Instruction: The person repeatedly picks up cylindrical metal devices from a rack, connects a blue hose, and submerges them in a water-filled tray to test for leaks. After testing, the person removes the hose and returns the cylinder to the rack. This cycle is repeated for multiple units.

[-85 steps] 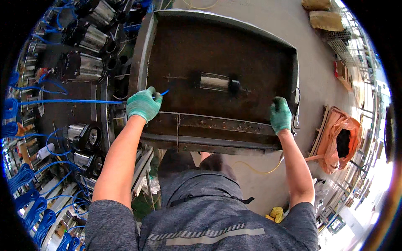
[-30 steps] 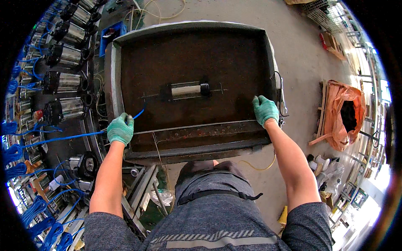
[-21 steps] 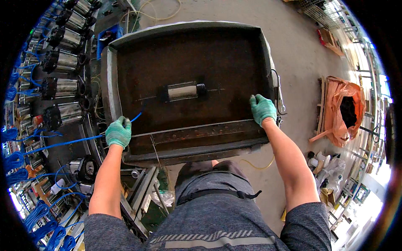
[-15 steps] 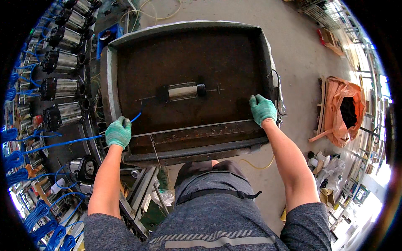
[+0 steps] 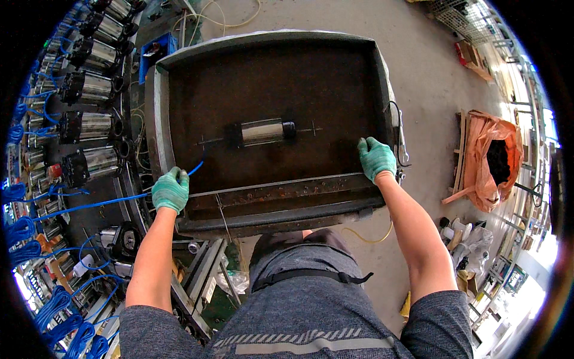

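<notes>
A large dark metal tank (image 5: 281,200) with raised rims stands in front of me. Inside it lies a silver motor-like cylinder (image 5: 263,132) with black ends and a thin rod at each side, seemingly in dark liquid. My left hand (image 5: 170,190), in a green glove, is closed around a blue cable (image 5: 119,198) at the tank's left rim. The cable's short far part bends into the tank and fades from sight. My right hand (image 5: 377,158), also gloved, is by the right wall near the front, its fingers curled. What they hold, if anything, is hidden.
Several similar silver motors (image 5: 95,127) stand in a row on the left, among coiled blue cables (image 5: 60,320). A blue bin (image 5: 156,51) sits behind the tank's left corner. A wrench (image 5: 402,143) hangs by the right rim; farther right is an orange sack (image 5: 475,173).
</notes>
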`<state>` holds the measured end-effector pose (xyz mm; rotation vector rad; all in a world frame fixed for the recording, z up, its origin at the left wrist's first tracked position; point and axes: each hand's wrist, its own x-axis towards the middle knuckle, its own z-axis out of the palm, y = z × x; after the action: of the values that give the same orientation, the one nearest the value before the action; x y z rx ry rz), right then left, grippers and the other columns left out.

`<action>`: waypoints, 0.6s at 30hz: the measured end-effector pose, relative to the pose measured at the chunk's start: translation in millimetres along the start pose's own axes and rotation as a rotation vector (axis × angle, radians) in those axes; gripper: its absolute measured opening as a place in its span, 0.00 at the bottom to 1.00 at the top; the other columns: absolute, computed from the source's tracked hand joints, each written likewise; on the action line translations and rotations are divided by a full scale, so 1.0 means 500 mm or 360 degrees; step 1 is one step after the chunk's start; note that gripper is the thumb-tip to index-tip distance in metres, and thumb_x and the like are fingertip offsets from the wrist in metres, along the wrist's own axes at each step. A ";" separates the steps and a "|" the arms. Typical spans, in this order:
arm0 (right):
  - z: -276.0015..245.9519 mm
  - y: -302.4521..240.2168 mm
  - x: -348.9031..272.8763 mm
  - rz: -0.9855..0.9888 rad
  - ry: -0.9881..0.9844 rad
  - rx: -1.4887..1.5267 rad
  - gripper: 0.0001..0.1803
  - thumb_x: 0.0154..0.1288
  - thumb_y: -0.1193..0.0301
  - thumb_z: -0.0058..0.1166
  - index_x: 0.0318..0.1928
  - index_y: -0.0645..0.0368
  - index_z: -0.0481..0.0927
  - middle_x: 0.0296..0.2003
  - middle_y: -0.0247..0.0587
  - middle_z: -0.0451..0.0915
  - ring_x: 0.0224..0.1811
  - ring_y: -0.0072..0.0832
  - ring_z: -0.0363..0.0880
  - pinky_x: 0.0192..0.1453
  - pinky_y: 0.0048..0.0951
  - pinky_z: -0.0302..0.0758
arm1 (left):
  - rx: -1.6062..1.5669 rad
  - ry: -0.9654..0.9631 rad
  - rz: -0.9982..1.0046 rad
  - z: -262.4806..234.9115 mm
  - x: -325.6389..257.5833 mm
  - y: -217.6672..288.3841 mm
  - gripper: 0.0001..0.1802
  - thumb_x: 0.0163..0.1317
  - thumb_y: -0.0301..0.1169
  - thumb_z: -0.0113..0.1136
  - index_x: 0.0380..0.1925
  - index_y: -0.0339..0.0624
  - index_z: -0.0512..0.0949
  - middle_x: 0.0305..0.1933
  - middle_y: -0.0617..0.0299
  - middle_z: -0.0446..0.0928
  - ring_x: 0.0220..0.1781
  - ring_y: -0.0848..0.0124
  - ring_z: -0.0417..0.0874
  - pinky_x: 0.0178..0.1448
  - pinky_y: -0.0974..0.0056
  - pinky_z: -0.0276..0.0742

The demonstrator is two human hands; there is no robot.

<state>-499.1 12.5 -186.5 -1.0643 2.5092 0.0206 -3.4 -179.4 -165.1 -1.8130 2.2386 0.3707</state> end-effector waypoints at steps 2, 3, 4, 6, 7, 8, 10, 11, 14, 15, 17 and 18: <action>-0.003 -0.001 -0.001 -0.0003 -0.0008 -0.0006 0.24 0.78 0.48 0.43 0.43 0.52 0.83 0.42 0.59 0.85 0.48 0.61 0.82 0.53 0.57 0.78 | -0.0006 -0.0012 -0.0003 0.001 0.001 -0.001 0.20 0.73 0.49 0.50 0.42 0.47 0.84 0.38 0.42 0.85 0.44 0.40 0.85 0.49 0.42 0.80; -0.004 -0.003 -0.002 -0.0004 0.0000 -0.0004 0.24 0.78 0.48 0.43 0.43 0.52 0.83 0.42 0.59 0.85 0.48 0.61 0.82 0.53 0.57 0.78 | -0.0009 -0.0018 -0.0004 0.001 0.001 -0.002 0.20 0.73 0.49 0.50 0.42 0.47 0.84 0.38 0.42 0.85 0.44 0.40 0.85 0.49 0.42 0.80; -0.004 -0.004 -0.003 -0.0005 0.0008 -0.0002 0.24 0.78 0.48 0.43 0.42 0.52 0.83 0.42 0.59 0.85 0.48 0.61 0.82 0.53 0.57 0.78 | -0.0013 -0.0015 -0.0006 0.000 0.000 -0.001 0.20 0.73 0.49 0.50 0.42 0.47 0.84 0.38 0.42 0.85 0.44 0.40 0.85 0.49 0.42 0.80; -0.004 -0.004 -0.003 -0.0009 0.0015 -0.0005 0.24 0.78 0.48 0.43 0.42 0.53 0.83 0.42 0.58 0.85 0.48 0.61 0.82 0.53 0.57 0.78 | -0.0021 -0.0008 -0.0009 -0.001 -0.001 0.000 0.20 0.73 0.49 0.50 0.43 0.46 0.84 0.39 0.42 0.85 0.44 0.41 0.85 0.49 0.42 0.80; -0.002 -0.002 -0.001 -0.0012 0.0013 -0.0011 0.24 0.78 0.48 0.43 0.42 0.53 0.83 0.41 0.58 0.85 0.48 0.61 0.82 0.52 0.57 0.78 | -0.0017 -0.0002 -0.0004 0.000 0.000 -0.001 0.20 0.73 0.49 0.50 0.43 0.46 0.84 0.38 0.42 0.85 0.44 0.41 0.85 0.49 0.42 0.80; -0.001 -0.001 -0.001 -0.0017 0.0010 -0.0017 0.24 0.78 0.48 0.43 0.42 0.53 0.83 0.41 0.58 0.85 0.48 0.61 0.82 0.52 0.57 0.78 | -0.0014 0.0005 0.0000 0.003 0.000 -0.003 0.20 0.73 0.49 0.50 0.43 0.46 0.84 0.38 0.42 0.85 0.44 0.41 0.85 0.49 0.42 0.80; -0.001 0.000 -0.001 -0.0018 0.0011 -0.0019 0.24 0.78 0.48 0.43 0.42 0.53 0.83 0.41 0.58 0.85 0.47 0.61 0.82 0.52 0.57 0.78 | -0.0014 0.0005 0.0007 0.005 0.000 -0.006 0.20 0.73 0.48 0.50 0.43 0.46 0.84 0.38 0.42 0.85 0.44 0.41 0.85 0.49 0.42 0.80; -0.002 0.000 0.000 -0.0017 0.0012 -0.0022 0.24 0.78 0.48 0.43 0.42 0.53 0.83 0.41 0.58 0.85 0.47 0.61 0.82 0.52 0.57 0.78 | -0.0020 -0.0002 0.0011 0.006 0.001 -0.007 0.20 0.73 0.48 0.50 0.43 0.46 0.84 0.38 0.42 0.85 0.44 0.41 0.85 0.48 0.42 0.80; -0.006 -0.006 -0.005 -0.0022 0.0031 -0.0012 0.24 0.78 0.48 0.43 0.42 0.52 0.83 0.41 0.58 0.85 0.47 0.61 0.82 0.52 0.57 0.78 | -0.0013 0.0021 0.0033 0.014 0.005 -0.013 0.20 0.73 0.48 0.51 0.42 0.46 0.84 0.37 0.42 0.85 0.43 0.41 0.85 0.47 0.43 0.80; -0.006 -0.006 -0.005 -0.0020 0.0028 -0.0010 0.24 0.78 0.48 0.43 0.42 0.52 0.83 0.41 0.58 0.85 0.47 0.61 0.82 0.52 0.57 0.78 | -0.0007 0.0036 0.0042 0.016 0.005 -0.014 0.20 0.73 0.48 0.51 0.42 0.46 0.84 0.37 0.42 0.85 0.42 0.41 0.85 0.47 0.43 0.80; -0.007 -0.006 -0.004 -0.0017 0.0024 -0.0007 0.24 0.78 0.48 0.43 0.42 0.52 0.83 0.41 0.58 0.85 0.47 0.61 0.82 0.52 0.58 0.78 | -0.0009 0.0021 0.0043 0.014 0.005 -0.013 0.20 0.73 0.48 0.51 0.42 0.46 0.84 0.36 0.42 0.85 0.42 0.41 0.85 0.47 0.42 0.80; -0.005 -0.004 -0.003 -0.0022 0.0028 -0.0004 0.24 0.78 0.48 0.43 0.42 0.52 0.83 0.41 0.59 0.85 0.47 0.61 0.82 0.52 0.58 0.78 | -0.0010 0.0013 0.0043 0.012 0.005 -0.012 0.20 0.73 0.48 0.51 0.41 0.46 0.84 0.36 0.42 0.85 0.42 0.40 0.85 0.46 0.42 0.80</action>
<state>-497.4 11.7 -183.2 -1.0874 2.5181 0.0106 2.1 -180.6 -171.9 -1.7921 2.2722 0.3765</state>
